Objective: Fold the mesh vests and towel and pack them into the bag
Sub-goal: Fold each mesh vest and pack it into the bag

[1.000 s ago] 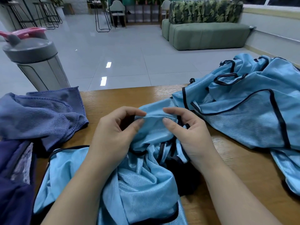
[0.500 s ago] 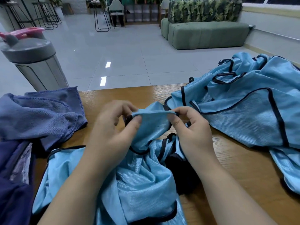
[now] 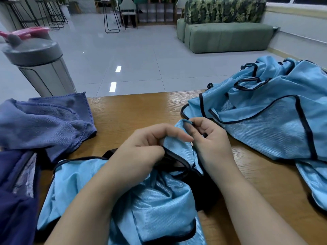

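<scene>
Blue vests [image 3: 276, 121]: 2 | towel [image 3: 44, 121]: 1 | hands [image 3: 177, 147]: 2, pinching one

Both bare forearms are stretched forward and angled inward. The left hand [image 3: 141, 151] is curled, cloth pinched between thumb and fingers [image 3: 178, 137]. The right hand [image 3: 210, 144] is held just beside it, its bent fingers closed on the same cloth.

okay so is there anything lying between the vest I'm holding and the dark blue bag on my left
Nothing visible blocks the way. Both the left hand and right hand pinch the near vest, whose left edge already reaches almost to the bag. The crumpled towel lies farther back, beside that path.
</scene>
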Demonstrator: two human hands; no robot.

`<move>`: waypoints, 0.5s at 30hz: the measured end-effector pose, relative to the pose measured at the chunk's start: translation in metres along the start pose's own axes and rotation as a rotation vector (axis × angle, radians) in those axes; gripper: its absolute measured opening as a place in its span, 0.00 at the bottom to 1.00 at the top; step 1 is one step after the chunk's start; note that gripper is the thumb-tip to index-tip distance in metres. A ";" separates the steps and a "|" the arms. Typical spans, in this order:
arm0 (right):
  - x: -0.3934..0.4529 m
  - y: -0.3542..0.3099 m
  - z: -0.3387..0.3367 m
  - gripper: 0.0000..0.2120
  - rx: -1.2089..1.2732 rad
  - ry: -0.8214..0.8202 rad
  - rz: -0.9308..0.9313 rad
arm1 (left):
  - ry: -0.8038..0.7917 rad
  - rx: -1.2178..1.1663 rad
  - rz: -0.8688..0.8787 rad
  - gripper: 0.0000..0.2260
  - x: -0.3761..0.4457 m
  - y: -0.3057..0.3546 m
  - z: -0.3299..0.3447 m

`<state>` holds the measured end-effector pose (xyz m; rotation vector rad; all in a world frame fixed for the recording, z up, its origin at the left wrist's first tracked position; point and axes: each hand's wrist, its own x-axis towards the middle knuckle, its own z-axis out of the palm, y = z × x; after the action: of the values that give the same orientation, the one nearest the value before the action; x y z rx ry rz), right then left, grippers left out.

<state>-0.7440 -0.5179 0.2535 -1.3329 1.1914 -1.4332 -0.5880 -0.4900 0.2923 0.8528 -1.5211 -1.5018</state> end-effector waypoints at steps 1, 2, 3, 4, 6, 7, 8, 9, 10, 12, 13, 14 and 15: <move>0.000 0.000 0.000 0.04 -0.008 -0.001 0.001 | 0.010 0.062 0.043 0.25 0.001 -0.003 0.000; 0.000 0.000 0.000 0.04 0.001 -0.005 0.003 | 0.014 0.134 0.078 0.26 0.002 -0.005 0.001; 0.000 0.000 0.000 0.05 0.017 -0.011 0.007 | 0.032 0.210 0.103 0.27 0.002 -0.007 0.001; 0.000 0.000 0.000 0.05 0.026 -0.015 0.010 | 0.071 0.290 0.132 0.27 0.003 -0.010 0.000; -0.001 -0.001 0.001 0.04 0.017 -0.017 0.014 | 0.192 0.455 0.226 0.19 0.005 -0.012 0.001; -0.002 -0.001 0.002 0.04 0.007 -0.011 0.016 | 0.256 0.531 0.292 0.13 0.006 -0.010 0.004; -0.003 -0.001 0.002 0.08 -0.004 0.001 0.018 | 0.304 0.579 0.356 0.08 0.007 -0.008 0.006; -0.003 -0.001 0.002 0.12 -0.018 0.017 0.022 | 0.342 0.591 0.416 0.06 0.007 -0.007 0.007; -0.003 -0.001 0.002 0.14 -0.038 0.042 0.024 | 0.366 0.576 0.457 0.06 0.006 -0.006 0.007; -0.002 0.000 0.001 0.13 -0.078 0.129 0.033 | 0.377 0.555 0.470 0.09 0.003 -0.006 0.008; 0.000 0.001 0.000 0.12 -0.091 0.183 0.039 | 0.354 0.567 0.455 0.08 0.002 -0.004 0.010; 0.002 0.002 -0.001 0.12 -0.102 0.232 0.041 | 0.313 0.585 0.427 0.07 0.001 -0.003 0.011; 0.003 0.003 -0.001 0.13 -0.115 0.272 0.044 | 0.253 0.601 0.381 0.07 0.000 -0.001 0.013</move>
<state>-0.7455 -0.5213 0.2514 -1.2060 1.4898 -1.5700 -0.5999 -0.4843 0.2914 0.9716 -1.8383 -0.6366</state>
